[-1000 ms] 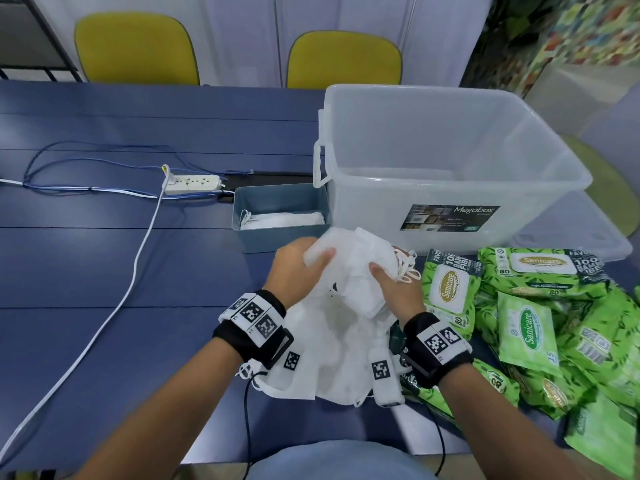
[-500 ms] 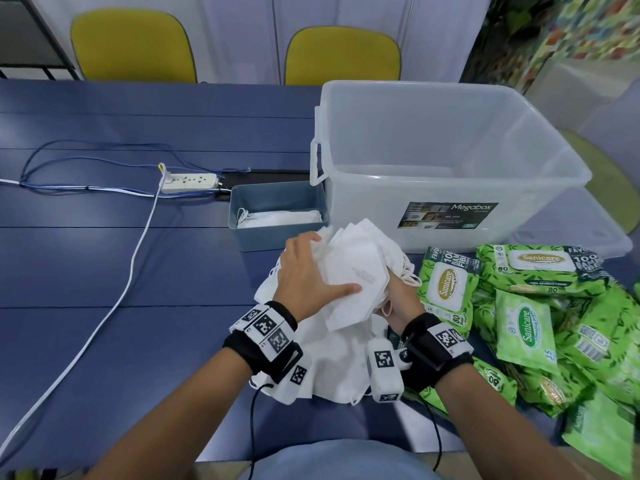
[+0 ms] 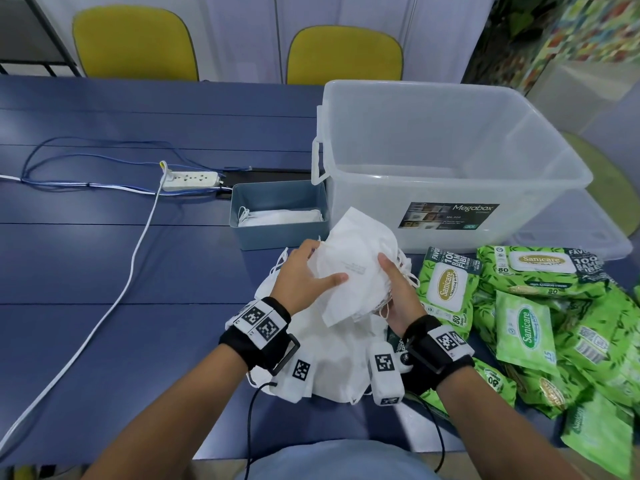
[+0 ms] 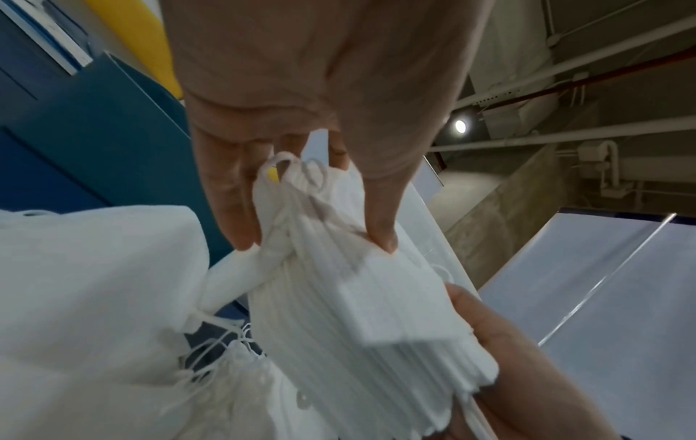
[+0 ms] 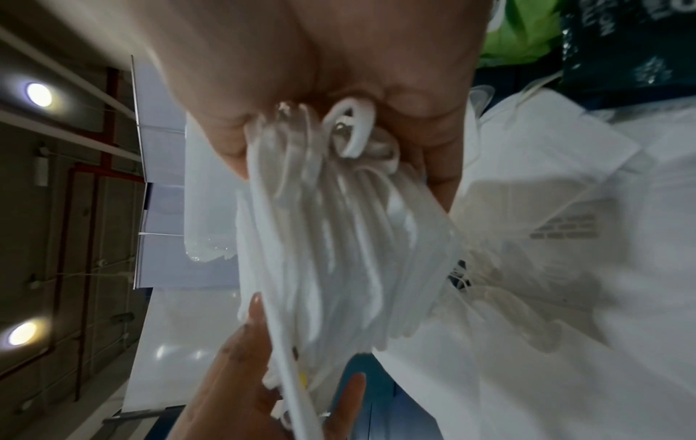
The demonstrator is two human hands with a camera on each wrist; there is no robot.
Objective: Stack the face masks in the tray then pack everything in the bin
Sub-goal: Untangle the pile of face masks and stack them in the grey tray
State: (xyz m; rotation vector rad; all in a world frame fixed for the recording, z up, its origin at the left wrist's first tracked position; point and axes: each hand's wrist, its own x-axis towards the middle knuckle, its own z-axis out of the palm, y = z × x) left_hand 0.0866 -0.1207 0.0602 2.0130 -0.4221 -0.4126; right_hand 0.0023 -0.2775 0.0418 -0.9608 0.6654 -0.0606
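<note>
Both hands are gripping one bundle of face masks: left hand w/ thumb on top, fingers curled under the left edge; right hand clamping the right edge where the ear loops are bunching. Bundle is hanging just above the loose mask pile. Tray, already holding masks, is sitting just beyond the fingertips, bin beyond-right. Imo: square the edges, tuck loops in, keep it pinched flat till it's seated in the tray.
</note>
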